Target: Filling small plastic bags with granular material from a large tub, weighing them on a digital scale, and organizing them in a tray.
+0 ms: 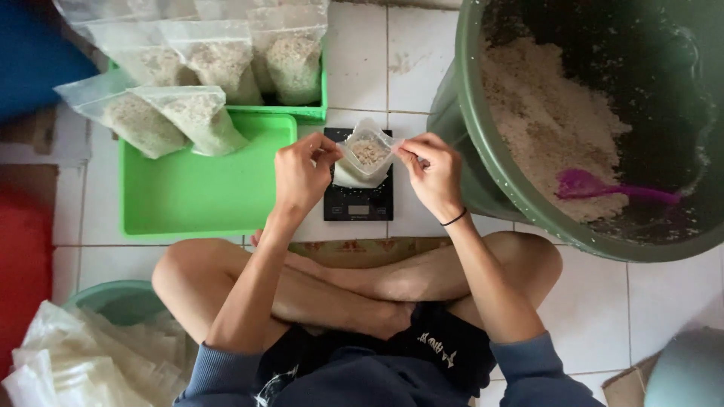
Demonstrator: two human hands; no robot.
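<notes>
The small bag [366, 154] of grain stands on the black scale [358, 202], which lies on the white tiled floor [415, 45] in front of my crossed legs. Left of the scale is a green tray [192, 200] with filled bags [181, 113] on its far edge, and more behind it. On the right a big green tub [483, 143] holds loose grain and a purple scoop [603, 187]. Empty bags [68, 362] lie at my left knee. My left hand [300, 173] and right hand [434, 172] pinch the bag's mouth at its two corners, fingers closed on the plastic.
</notes>
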